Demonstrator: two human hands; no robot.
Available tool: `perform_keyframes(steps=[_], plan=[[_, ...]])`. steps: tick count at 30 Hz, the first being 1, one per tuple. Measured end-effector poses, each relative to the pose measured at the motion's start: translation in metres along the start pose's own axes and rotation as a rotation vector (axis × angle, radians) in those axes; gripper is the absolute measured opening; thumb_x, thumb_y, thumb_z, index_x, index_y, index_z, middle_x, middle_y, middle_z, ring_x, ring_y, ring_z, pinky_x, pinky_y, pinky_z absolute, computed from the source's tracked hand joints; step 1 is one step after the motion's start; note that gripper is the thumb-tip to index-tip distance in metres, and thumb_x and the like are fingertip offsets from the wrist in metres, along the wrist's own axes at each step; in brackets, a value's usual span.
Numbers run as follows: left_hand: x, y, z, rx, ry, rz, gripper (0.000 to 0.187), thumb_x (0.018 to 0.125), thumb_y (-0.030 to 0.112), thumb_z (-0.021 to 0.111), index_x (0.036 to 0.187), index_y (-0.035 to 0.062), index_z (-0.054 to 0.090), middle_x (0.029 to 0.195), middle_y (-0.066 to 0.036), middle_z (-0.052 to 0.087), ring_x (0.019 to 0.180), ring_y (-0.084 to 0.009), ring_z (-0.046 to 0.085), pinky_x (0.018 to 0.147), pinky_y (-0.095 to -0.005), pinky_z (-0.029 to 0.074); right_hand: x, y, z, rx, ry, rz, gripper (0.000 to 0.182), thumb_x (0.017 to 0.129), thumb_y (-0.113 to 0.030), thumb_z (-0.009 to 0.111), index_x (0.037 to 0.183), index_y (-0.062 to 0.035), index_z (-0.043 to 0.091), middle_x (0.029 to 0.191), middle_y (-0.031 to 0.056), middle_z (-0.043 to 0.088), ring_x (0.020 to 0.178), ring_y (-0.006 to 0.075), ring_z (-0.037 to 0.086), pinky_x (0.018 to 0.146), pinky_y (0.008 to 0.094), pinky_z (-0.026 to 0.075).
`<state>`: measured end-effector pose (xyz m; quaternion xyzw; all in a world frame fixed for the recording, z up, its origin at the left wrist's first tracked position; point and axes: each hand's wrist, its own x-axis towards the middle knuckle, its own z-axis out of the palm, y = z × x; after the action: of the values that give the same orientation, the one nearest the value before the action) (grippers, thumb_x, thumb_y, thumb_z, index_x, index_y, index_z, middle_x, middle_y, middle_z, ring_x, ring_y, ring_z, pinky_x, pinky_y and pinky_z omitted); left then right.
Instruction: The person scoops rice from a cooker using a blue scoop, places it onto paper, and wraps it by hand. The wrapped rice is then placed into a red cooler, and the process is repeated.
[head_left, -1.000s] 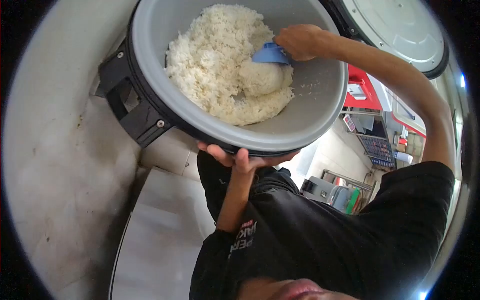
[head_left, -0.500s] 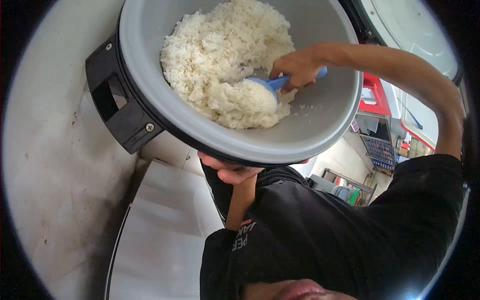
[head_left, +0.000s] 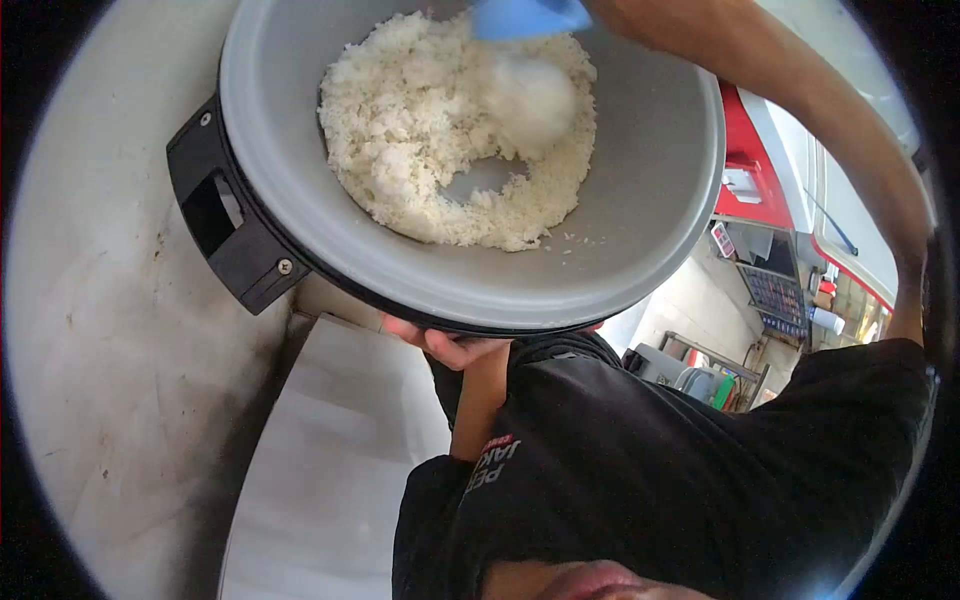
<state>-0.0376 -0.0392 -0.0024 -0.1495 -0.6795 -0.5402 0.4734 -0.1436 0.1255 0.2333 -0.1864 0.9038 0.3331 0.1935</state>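
A large grey pot (head_left: 650,200) with a black outer rim holds white rice (head_left: 390,130), and a bare patch of its bottom shows near the middle. My right hand (head_left: 625,18), partly cut off by the top edge of the view, grips a blue scoop (head_left: 530,18) over the far side of the rice. Just below the scoop is a blurred clump of rice (head_left: 535,100). My left hand (head_left: 445,345) holds the pot's near rim from below, its fingers partly hidden under it.
Left of the pot juts a black handle bracket (head_left: 230,225) beside a stained pale surface (head_left: 110,290). A white panel (head_left: 330,450) stands below. At the right are a red-and-white unit (head_left: 750,180), a rack (head_left: 775,295) and a cart with grey tubs (head_left: 690,375).
My right hand has moved up and away with the scoop, from the near part of the rice. The lifted rice has left a bare patch. My left hand stays at the rim.
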Motion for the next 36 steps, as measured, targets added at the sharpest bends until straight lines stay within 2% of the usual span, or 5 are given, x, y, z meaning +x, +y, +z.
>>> perform_keyframes(steps=[3,6,12,19,36], plan=[[0.002,-0.003,-0.002,0.012,-0.006,0.002,0.058,0.096,0.039,0.043,0.141,0.0121,0.016,0.148,-0.026,0.017,0.133,-0.0451,0.027,0.106,-0.0607,0.029,-0.004,-0.006,-0.024,0.314,-0.616,0.082,0.037,0.086,-0.009,0.051,0.12,0.0056,0.05,0.084,0.0217,0.066,0.071,0.0244,0.068,0.058,0.0409,0.053],[0.002,-0.003,-0.006,0.018,-0.026,0.006,0.058,0.096,0.038,0.043,0.14,0.0117,0.016,0.148,-0.026,0.017,0.133,-0.045,0.027,0.106,-0.0607,0.029,-0.024,-0.032,0.003,0.149,-0.159,0.143,0.021,0.081,-0.01,0.059,0.098,0.0017,0.062,0.081,0.0142,0.066,0.085,0.0278,0.067,0.075,0.0344,0.055],[0.001,-0.002,-0.008,0.023,-0.038,0.002,0.058,0.096,0.038,0.043,0.14,0.011,0.016,0.148,-0.026,0.018,0.133,-0.0449,0.027,0.106,-0.0607,0.029,-0.011,-0.052,0.021,0.39,-0.593,0.053,0.02,0.081,-0.006,0.06,0.099,0.0024,0.062,0.094,0.0193,0.067,0.081,0.0306,0.069,0.072,0.0368,0.057],[0.0,0.003,0.002,0.025,0.034,-0.055,0.064,0.094,0.044,0.047,0.138,0.0086,0.018,0.147,-0.029,0.014,0.135,-0.0446,0.024,0.107,-0.0606,0.028,-0.006,-0.058,0.086,0.061,-0.234,0.206,0.019,0.081,-0.007,0.063,0.095,0.0056,0.062,0.086,0.017,0.069,0.078,0.0306,0.069,0.069,0.0343,0.058],[0.003,0.001,0.013,-0.102,-0.018,0.072,0.123,0.062,0.085,0.051,0.143,0.0018,0.011,0.147,-0.027,0.011,0.138,-0.0432,0.014,0.108,-0.0634,0.024,0.05,-0.065,0.054,1.384,-0.48,0.041,0.036,0.087,-0.017,0.057,0.116,0.004,0.057,0.062,0.0048,0.055,0.047,0.013,0.051,0.042,0.028,0.043]])
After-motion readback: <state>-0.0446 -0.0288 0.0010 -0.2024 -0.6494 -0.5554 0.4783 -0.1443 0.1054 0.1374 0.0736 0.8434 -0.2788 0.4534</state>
